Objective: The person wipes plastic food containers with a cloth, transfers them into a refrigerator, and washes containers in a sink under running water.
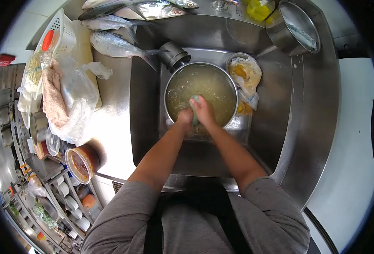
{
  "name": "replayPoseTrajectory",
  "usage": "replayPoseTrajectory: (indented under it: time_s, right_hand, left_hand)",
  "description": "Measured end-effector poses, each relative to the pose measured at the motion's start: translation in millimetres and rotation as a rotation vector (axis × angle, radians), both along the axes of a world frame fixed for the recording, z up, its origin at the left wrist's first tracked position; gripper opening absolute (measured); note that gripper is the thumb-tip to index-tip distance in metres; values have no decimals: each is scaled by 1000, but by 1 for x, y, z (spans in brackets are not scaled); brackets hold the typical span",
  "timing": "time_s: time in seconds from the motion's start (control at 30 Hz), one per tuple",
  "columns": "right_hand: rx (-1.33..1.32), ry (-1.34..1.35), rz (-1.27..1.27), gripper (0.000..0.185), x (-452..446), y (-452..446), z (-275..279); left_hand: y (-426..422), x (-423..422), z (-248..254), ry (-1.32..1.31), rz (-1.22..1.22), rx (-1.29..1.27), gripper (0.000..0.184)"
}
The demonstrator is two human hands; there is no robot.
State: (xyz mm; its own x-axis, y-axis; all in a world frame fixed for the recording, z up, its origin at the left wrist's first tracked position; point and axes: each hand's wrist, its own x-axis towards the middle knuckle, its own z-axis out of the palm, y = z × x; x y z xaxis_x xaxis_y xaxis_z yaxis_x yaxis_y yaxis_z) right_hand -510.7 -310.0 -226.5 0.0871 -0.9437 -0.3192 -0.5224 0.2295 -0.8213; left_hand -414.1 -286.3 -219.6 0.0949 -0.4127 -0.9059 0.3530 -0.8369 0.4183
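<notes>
The left hand [185,115] and right hand [204,111], both curled closed, clasp a pale green bundle [195,119] between them over the pot [237,95].

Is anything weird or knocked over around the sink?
Maybe. One fish on the counter has its tail poking out over the edge of the sink, which looks odd. A dark metal cylinder beside the round metal container looks tilted, but I can't tell whether it fell.
</notes>
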Motion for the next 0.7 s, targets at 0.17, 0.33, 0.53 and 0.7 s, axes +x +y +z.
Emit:
replayPoseTrajectory:
  time_s: [0.17, 0.33, 0.53, 0.7]
  right_hand:
    - [72, 403, 153, 33, -27, -8, -31]
    - [-409, -297, 42, 29, 41, 35, 43]
    - [-448, 251, 81, 39, -18, -4, -57]
    - [-390, -130, -87, 26, 13, 22, -30]
  left_hand:
    - [-1, 13, 35, -1, 128, 8, 46]
    - [27, 35, -67, 659, 344, -333, 27]
    - [0, 8, 42, 151, 144, 47, 33]
    - [10, 25, -15, 256, 117, -21, 30]
